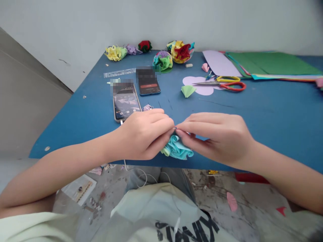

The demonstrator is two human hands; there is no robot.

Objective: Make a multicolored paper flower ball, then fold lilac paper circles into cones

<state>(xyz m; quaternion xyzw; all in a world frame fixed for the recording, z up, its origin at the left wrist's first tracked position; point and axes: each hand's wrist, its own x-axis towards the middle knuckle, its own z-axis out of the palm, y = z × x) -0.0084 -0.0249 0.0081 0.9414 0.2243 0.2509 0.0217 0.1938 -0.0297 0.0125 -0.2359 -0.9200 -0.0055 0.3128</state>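
Two hands, head view: left hand [143,136] and right hand [217,139] are both pinching the teal flower [178,150], fingertips meeting on top, probably keeping its folds gathered. It's sitting at the table's [277,114] near edge, close to the body for fine work. Five other flowers [181,51] are lining the far edge, out of the way. Two phones [126,102] are lying towards the left edge, screens up, in easy sight. One scissors [228,84] is resting on a lilac cutout [191,81], beside the paper sheets [272,62] at the far right corner. One ruler [119,72].
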